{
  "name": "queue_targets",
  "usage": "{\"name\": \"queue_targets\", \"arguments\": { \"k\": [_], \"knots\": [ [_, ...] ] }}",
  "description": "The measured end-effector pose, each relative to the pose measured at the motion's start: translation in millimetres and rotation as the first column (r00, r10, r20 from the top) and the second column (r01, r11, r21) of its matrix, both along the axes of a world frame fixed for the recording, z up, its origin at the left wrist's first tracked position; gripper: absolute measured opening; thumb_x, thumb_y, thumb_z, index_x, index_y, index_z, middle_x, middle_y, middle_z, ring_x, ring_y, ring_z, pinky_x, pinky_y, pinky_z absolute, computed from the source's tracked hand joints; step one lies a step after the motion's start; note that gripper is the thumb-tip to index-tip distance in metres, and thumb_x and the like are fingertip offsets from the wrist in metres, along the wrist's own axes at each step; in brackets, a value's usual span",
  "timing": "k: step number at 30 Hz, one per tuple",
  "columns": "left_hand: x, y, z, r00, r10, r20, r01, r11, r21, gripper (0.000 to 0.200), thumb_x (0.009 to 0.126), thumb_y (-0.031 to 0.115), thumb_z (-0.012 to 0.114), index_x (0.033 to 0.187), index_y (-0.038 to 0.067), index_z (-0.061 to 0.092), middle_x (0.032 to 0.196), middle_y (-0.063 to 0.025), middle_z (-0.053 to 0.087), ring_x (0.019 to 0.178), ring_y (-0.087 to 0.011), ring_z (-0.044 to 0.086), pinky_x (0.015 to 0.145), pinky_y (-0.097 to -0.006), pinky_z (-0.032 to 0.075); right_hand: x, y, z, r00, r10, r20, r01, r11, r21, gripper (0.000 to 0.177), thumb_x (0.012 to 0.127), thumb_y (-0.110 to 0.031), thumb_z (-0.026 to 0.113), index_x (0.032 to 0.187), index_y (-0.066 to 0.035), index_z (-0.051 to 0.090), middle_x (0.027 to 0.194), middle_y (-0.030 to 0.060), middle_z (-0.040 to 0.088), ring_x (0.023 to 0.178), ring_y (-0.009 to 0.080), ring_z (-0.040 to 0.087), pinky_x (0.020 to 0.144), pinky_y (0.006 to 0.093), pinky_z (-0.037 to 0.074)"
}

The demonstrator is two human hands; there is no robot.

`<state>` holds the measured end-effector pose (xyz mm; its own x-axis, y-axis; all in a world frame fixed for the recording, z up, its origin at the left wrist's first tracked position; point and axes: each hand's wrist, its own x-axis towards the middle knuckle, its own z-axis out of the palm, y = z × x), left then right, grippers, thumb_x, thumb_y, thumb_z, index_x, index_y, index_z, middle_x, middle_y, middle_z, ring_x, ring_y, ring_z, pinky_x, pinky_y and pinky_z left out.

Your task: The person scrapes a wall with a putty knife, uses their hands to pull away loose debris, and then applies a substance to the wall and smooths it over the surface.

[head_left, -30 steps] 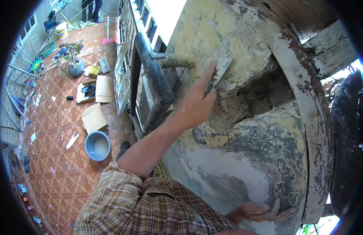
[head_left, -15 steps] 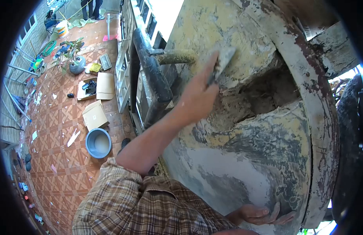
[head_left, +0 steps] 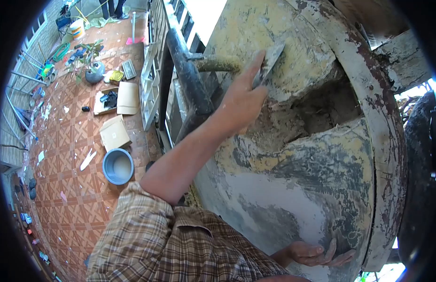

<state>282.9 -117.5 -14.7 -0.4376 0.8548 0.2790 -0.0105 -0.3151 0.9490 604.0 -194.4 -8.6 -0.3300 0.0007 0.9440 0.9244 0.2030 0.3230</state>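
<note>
My left hand [head_left: 244,101] is closed around a putty knife [head_left: 272,60], its index finger stretched along the flat blade. The blade lies against the upper part of a worn wall [head_left: 316,37] with flaking yellow and grey paint. Just below and to the right of that hand, a ragged hole [head_left: 323,108] opens in the plaster, with rough brown material inside. Low on the same wall, my right hand [head_left: 316,254] rests near a smooth pale patch [head_left: 274,192], fingers apart and slightly curled, holding nothing.
A dark metal post [head_left: 187,70] and railing stand left of the wall. On the tiled floor are a grey bucket [head_left: 118,167] with whitish contents, cardboard [head_left: 114,134], an open box [head_left: 105,102] and a potted plant [head_left: 94,73]. A person's legs [head_left: 111,8] show at the back.
My left hand has shifted slightly upward with the putty knife, its blade now higher on the wall. The right hand stays in about the same place. The view has tilted a little.
</note>
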Motion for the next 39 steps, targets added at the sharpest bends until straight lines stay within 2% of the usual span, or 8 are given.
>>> {"name": "queue_targets", "arguments": {
  "k": [2,6,8,22,26,28,31,39],
  "knots": [
    [-3,-8,14,0.960,-0.140,0.244,0.157,0.986,-0.049,0.076,0.082,0.001,0.042,0.152,0.017,0.016,0.060,-0.0014,0.048,0.042,-0.0092,0.040,0.039,-0.0263,0.039,0,0,-1,1.000,0.001,0.018,-0.001,1.000,-0.005,0.035,0.098,-0.024,0.030,0.106,-0.003,0.057,0.136,0.0238,0.044,0.132,0.0377,0.036,0.109,0.0587,0.022],
    [5,2,6,0.998,-0.063,0.012,0.064,0.997,-0.036,0.075,0.083,0.001,0.042,0.151,0.015,0.016,0.059,-0.0010,0.047,0.040,-0.0088,0.038,0.038,-0.0268,0.039,3,-3,-9,0.993,0.029,-0.114,-0.039,0.996,-0.086,0.037,0.096,-0.026,0.032,0.103,0.001,0.056,0.133,0.0290,0.046,0.133,0.0417,0.033,0.109,0.0571,0.019],
    [-10,10,17,0.941,-0.100,0.323,0.105,0.994,0.001,0.074,0.083,0.002,0.043,0.151,0.015,0.017,0.059,-0.0011,0.048,0.041,-0.0087,0.039,0.037,-0.0264,0.038,3,1,-4,1.000,0.011,-0.015,-0.011,1.000,-0.005,0.036,0.096,-0.025,0.032,0.103,0.001,0.056,0.132,0.0286,0.047,0.131,0.0419,0.035,0.109,0.0570,0.019],
    [-3,-31,46,0.941,-0.289,0.175,0.316,0.937,-0.148,0.078,0.080,-0.002,0.044,0.151,0.019,0.020,0.082,-0.0120,0.056,0.042,-0.0098,0.041,0.036,-0.0262,0.037,14,-3,0,0.999,0.009,0.031,-0.007,0.999,-0.043,0.035,0.098,-0.027,0.028,0.099,-0.007,0.056,0.133,0.0263,0.047,0.132,0.0400,0.035,0.110,0.0598,0.017],
    [-1,-19,45,0.981,-0.164,0.100,0.180,0.966,-0.186,0.078,0.080,-0.002,0.045,0.151,0.018,0.020,0.082,-0.0126,0.057,0.041,-0.0114,0.043,0.038,-0.0273,0.039,8,-3,1,0.999,-0.033,0.036,0.033,0.999,-0.011,0.032,0.098,-0.026,0.027,0.100,-0.010,0.055,0.131,0.0233,0.050,0.129,0.0388,0.039,0.109,0.0603,0.020],
    [9,-10,35,0.991,-0.004,-0.130,0.020,0.993,0.116,0.077,0.080,0.001,0.047,0.151,0.016,0.020,0.080,-0.0133,0.058,0.044,-0.0129,0.046,0.041,-0.0286,0.041,4,-3,2,1.000,-0.015,0.018,0.015,1.000,-0.018,0.032,0.098,-0.026,0.028,0.099,-0.010,0.055,0.131,0.0232,0.050,0.129,0.0388,0.039,0.108,0.0601,0.020],
    [2,-15,40,0.988,-0.048,-0.149,0.038,0.997,-0.065,0.077,0.080,0.005,0.048,0.151,0.014,0.019,0.079,-0.0128,0.059,0.046,-0.0141,0.049,0.044,-0.0306,0.043,9,-4,-3,1.000,0.014,-0.010,-0.014,0.998,-0.058,0.034,0.098,-0.029,0.030,0.098,-0.009,0.057,0.133,0.0258,0.048,0.132,0.0401,0.035,0.110,0.0591,0.016],
    [-22,15,39,0.986,0.012,0.167,0.021,0.981,-0.195,0.066,0.085,0.004,0.044,0.148,0.014,0.026,0.058,-0.0038,0.050,0.045,-0.0101,0.048,0.037,-0.0268,0.040,8,-8,-6,0.999,-0.016,-0.037,0.013,0.996,-0.084,0.035,0.097,-0.032,0.036,0.098,-0.008,0.061,0.135,0.0256,0.047,0.135,0.0400,0.031,0.112,0.0546,0.010]
  ]
}}
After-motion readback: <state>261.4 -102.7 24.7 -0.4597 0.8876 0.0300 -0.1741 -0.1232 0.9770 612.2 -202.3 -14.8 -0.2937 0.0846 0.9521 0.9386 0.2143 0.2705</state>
